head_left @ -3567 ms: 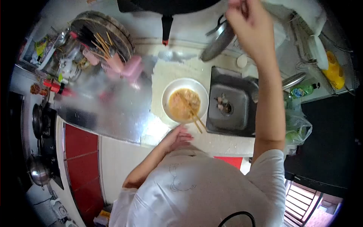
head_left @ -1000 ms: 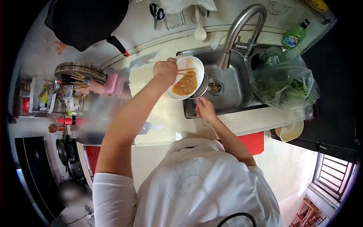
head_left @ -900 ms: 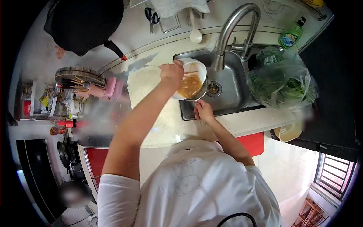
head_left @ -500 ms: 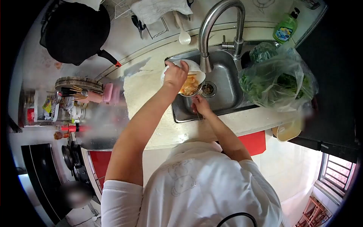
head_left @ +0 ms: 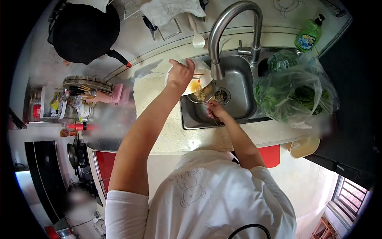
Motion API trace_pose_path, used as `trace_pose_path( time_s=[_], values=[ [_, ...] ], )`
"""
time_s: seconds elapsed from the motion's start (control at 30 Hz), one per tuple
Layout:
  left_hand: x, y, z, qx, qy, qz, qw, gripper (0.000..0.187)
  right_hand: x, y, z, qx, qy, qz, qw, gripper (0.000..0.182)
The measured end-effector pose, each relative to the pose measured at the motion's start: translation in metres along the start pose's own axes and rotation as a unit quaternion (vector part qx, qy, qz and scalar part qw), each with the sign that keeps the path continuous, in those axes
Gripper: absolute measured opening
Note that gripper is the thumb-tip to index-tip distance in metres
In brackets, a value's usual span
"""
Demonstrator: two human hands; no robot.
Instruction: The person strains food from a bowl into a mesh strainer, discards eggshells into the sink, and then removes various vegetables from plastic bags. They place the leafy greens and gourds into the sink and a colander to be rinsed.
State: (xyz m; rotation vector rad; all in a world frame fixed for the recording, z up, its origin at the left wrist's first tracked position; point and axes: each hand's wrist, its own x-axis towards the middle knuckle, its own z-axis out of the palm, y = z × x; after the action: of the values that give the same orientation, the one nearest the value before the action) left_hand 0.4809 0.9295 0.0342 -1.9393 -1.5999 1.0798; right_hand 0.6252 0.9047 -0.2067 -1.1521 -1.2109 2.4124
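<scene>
A person in a white T-shirt [head_left: 223,195] leans over a kitchen counter [head_left: 153,115]; the left hand [head_left: 181,74] grips a white bowl [head_left: 205,79], tilted toward the right, its fingers bent over the bowl (their exact contact is partly hidden); chopsticks [head_left: 199,74] lie across the inside, above a little orange-yellow liquid [head_left: 195,85].

Just below the bowl's lowered side is a small round strainer [head_left: 195,100], over the near left part of a steel sink [head_left: 242,93]; pale, wet pieces of food [head_left: 203,94] sit in it; the right hand [head_left: 215,110] has its fingers closed around the strainer's thin handle.

A curved faucet [head_left: 215,40] arches over the sink, its spout near the bowl; to the right sits a clear plastic bag of leafy greens [head_left: 292,93], with a green soap bottle [head_left: 308,36] behind; a black pan [head_left: 85,32] is at upper left.
</scene>
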Motion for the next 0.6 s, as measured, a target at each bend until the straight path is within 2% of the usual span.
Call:
trace_pose_path(
  time_s=[0.17, 0.4, 0.5, 0.6],
  values=[
    [0.005, -0.001, 0.001, 0.019, 0.013, -0.021, 1.000, 0.048, -0.005, -0.007, -0.006, -0.010, -0.029, -0.002, 1.000, 0.021],
    [0.007, -0.012, 0.007, -0.047, -0.016, -0.085, 0.995, 0.044, -0.007, -0.007, -0.030, -0.024, -0.037, 0.016, 0.999, 0.021],
    [0.006, -0.024, 0.016, -0.118, -0.028, -0.139, 0.983, 0.041, -0.012, -0.010, -0.036, -0.028, -0.038, 0.016, 0.999, 0.020],
    [-0.003, -0.045, 0.029, -0.264, -0.072, -0.189, 0.943, 0.037, -0.012, -0.011, -0.042, -0.026, -0.046, 0.015, 0.999, 0.020]
  ],
)
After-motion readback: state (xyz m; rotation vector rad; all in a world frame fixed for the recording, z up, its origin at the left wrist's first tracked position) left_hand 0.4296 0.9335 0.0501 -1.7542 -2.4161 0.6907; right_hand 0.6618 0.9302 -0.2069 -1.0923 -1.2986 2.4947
